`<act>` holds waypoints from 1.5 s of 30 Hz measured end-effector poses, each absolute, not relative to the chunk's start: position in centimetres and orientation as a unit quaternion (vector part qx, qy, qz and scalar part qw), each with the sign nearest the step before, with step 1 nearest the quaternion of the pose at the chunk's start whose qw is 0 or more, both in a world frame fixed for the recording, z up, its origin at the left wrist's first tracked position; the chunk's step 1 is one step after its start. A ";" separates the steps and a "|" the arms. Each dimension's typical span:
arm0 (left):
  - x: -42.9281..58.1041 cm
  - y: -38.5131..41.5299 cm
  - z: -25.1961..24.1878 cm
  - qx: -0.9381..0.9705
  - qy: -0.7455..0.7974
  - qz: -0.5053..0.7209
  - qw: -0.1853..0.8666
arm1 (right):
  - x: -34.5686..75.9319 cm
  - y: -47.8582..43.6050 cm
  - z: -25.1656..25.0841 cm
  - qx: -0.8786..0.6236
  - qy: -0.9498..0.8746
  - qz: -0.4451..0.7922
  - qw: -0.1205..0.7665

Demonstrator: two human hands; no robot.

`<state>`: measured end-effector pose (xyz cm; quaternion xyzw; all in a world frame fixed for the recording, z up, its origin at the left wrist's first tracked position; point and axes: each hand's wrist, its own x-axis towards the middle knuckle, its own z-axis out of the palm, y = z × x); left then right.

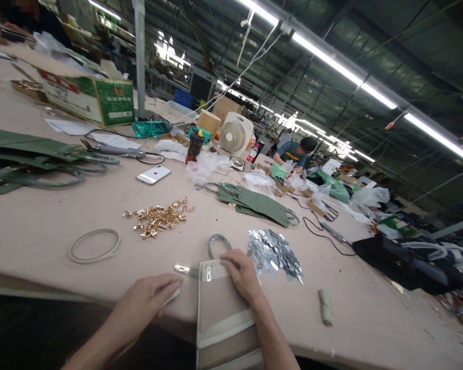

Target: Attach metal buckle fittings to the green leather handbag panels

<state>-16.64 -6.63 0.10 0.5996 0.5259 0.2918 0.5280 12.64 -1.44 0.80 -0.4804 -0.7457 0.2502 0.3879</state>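
A bag panel (pixel 219 303), greyish-beige with pale strips across it, lies at the table's front edge and hangs toward me. A wrapped loop handle (pixel 218 239) stands out beyond its top edge. My right hand (pixel 241 272) grips the panel's top right part between thumb and fingers. Near its top left corner is a small metal plate (pixel 209 274). Left of the panel, my left hand (pixel 154 295) is closed in a pinch, with a pale edge showing under its fingers; what it is I cannot make out. A strap tab with a shiny metal fitting (pixel 182 269) lies just beyond those fingertips.
Gold metal fittings (pixel 160 218) and thin silver plates (pixel 275 254) lie in piles beyond my hands. Around them are a coiled cord (pixel 94 245), a phone (pixel 153 174), green bag pieces (pixel 254 203), a rolled cloth (pixel 325 307) and a fan (pixel 236 133). A co-worker (pixel 293 153) bends over the table farther back.
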 end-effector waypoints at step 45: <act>-18.9 -7.3 0.6 0.640 0.428 0.323 0.550 | 1.6 -6.8 4.0 -0.423 -0.894 0.092 0.115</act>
